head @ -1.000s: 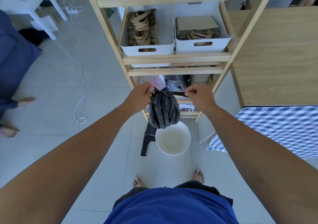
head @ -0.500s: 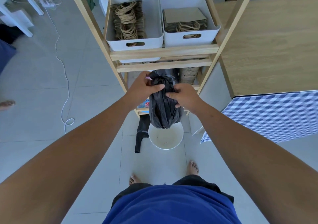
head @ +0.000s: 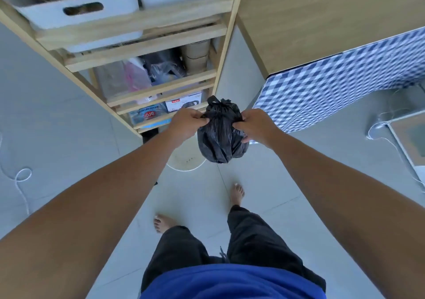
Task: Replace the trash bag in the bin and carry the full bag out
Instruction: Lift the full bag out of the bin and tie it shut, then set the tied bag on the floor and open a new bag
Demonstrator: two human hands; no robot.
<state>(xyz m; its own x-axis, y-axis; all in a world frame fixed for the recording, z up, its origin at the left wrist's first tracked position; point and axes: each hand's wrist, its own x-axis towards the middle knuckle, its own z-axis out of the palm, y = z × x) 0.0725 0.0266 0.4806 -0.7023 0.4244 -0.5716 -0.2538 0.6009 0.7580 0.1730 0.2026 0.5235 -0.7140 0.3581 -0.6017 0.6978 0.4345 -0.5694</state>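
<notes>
Fingers [head: 202, 120] of the left hand [head: 187, 123] pinch the gathered plastic just below the knot of the full black bag [head: 220, 135], and the fingers [head: 238, 126] of the right hand [head: 255, 127] curl into the bag's other shoulder, thumb low against its side. From the head view, the only one given, the bag hangs in the air between the two hands, above the floor [head: 202, 197] and just to the right of the white bin [head: 184, 160], whose rim peeks out under the left forearm. A second ago the hands were drawing the neck's tails apart over the bin; half a second ago they closed round the top; now a knot [head: 218, 103] stands tied and the bag has swung off to the side, past the wooden shelf [head: 147, 48] (its lower boards close behind the hands). By my judgement the tying is done and carrying out comes next, while the bin looks unlined, so a fresh bag is yet to go in.
</notes>
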